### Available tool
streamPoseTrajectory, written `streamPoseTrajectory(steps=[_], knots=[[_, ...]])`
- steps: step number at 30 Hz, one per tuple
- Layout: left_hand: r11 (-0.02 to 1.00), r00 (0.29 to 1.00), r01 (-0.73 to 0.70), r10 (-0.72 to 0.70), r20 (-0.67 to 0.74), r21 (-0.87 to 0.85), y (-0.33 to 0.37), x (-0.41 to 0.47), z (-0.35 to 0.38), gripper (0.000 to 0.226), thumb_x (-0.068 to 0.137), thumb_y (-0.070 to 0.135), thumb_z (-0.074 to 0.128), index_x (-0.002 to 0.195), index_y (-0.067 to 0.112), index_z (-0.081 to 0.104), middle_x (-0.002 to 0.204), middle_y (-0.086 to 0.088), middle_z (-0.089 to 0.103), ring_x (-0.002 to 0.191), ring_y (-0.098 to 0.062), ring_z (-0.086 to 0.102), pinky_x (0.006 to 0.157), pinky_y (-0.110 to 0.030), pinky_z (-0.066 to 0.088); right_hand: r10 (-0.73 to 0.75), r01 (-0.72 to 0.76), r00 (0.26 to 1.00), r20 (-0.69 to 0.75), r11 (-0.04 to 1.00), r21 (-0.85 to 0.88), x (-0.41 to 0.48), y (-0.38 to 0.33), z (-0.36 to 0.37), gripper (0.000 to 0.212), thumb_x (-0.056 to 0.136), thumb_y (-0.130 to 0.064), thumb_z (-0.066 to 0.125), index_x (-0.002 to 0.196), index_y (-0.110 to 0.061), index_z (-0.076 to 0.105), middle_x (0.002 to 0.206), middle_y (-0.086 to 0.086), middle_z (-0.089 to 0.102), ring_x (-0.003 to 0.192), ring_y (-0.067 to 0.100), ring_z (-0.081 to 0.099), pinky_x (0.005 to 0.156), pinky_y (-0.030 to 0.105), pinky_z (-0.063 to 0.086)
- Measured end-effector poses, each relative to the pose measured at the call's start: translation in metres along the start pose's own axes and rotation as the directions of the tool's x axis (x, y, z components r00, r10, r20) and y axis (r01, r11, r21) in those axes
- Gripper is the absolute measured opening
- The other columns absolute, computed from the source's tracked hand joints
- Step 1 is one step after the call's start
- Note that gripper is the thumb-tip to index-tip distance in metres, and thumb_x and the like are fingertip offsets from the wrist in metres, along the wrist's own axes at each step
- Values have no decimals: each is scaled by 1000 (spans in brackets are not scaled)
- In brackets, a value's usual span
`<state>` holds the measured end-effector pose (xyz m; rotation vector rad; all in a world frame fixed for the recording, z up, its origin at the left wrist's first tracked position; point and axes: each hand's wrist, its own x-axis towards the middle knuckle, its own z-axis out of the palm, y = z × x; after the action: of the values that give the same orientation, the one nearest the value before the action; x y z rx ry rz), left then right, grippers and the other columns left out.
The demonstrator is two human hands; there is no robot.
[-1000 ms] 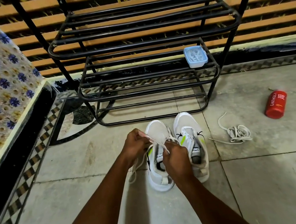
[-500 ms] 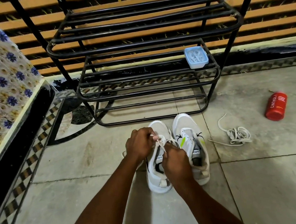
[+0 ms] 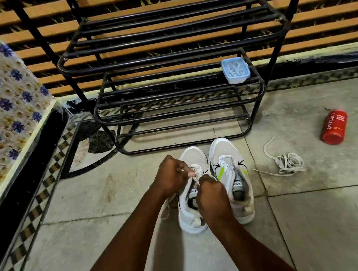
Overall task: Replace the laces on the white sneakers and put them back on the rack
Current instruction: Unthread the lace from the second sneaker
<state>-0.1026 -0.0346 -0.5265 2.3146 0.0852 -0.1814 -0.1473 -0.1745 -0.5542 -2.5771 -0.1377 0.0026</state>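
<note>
From the head camera, the only view there was, the two white sneakers stood side by side on the tiled floor (image 3: 321, 219), toes pointing at the black rack (image 3: 174, 52) just beyond them. Both hands were busy over the left sneaker (image 3: 193, 156). The left hand (image 3: 172, 175) was curled tight, pinching the lace (image 3: 194, 180) near the upper eyelets, and the right hand (image 3: 212, 197), its back to the camera, looked closed on the same lace close by. A slack end trailed off the shoe's left side.

To my eye this was threading or drawing the lace through an eyelet. Doing it well would mean keeping the lace flat, pulling both ends evenly, and steadying the shoe so it didn't tip against the right sneaker (image 3: 223, 150) touching it. I couldn't tell whether that one was laced.

A loose lace (image 3: 287, 163) lay tangled on the floor to the right, well apart from a red bottle (image 3: 334, 129) lying on its side. A small blue box (image 3: 236, 73) sat on the rack's middle shelf.
</note>
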Motion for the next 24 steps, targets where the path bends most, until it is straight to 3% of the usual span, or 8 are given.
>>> streamPoseTrajectory(steps=[3,8,10,12,14,16,20,24], knots=[[966,993,-35,62,-98,256,3,6,8,20,88,14,76,76,30,71,99,3,45,100,-20,56,82,-28,52,22,-22,1000,-8,1000,-10,0,0,-1,9,79,-2,65,87,-3,67,88,19,69,81,39,68,71,39,54],[727,973,73,97,-208,682,11,5,24,24,95,24,59,119,20,58,125,-3,59,118,-26,54,93,-44,45,59,-56,996,60,997,-50,-1,-4,3,10,73,-1,66,83,-2,67,82,19,68,74,40,68,63,40,54],[863,893,172,67,-444,476,9,14,12,11,97,17,57,106,22,55,108,0,69,104,-25,63,87,-41,48,65,-61,995,70,996,-60,-1,-4,5,13,70,1,67,82,-3,68,80,19,69,72,39,69,61,38,55],[982,801,185,-171,-573,-34,-4,25,-1,12,96,11,57,93,22,55,92,-3,71,88,-27,66,83,-43,54,54,-50,995,85,998,-48,0,-4,6,16,61,4,71,75,-4,67,71,17,68,66,37,68,54,35,53],[808,778,119,-437,-452,-577,-8,31,-11,18,95,5,51,85,19,57,81,-6,67,76,-27,64,84,-51,59,53,-48,994,100,998,-48,2,-6,4,22,52,4,76,67,-7,65,63,14,65,57,35,67,47,32,51],[660,833,127,-477,-282,-741,-7,30,-14,26,97,0,46,81,18,57,73,-3,60,68,-23,57,79,-47,57,36,-30,995,88,998,-63,3,-7,3,27,45,5,79,62,-9,64,59,12,63,52,32,65,43,29,49],[950,995,-61,33,-93,-307,-7,16,-22,24,101,4,55,93,11,77,73,20,69,71,4,57,69,-19,43,18,-6,991,132,996,-92,5,-6,-3,12,71,2,66,82,-4,69,83,18,70,78,37,70,65,37,56],[970,981,-164,143,128,177,-13,16,-24,10,79,36,85,87,29,84,86,8,61,91,-11,53,77,-27,44,-5,42,981,196,982,-183,10,-6,-11,20,89,-8,53,102,-9,68,106,13,69,101,34,67,85,37,53]])
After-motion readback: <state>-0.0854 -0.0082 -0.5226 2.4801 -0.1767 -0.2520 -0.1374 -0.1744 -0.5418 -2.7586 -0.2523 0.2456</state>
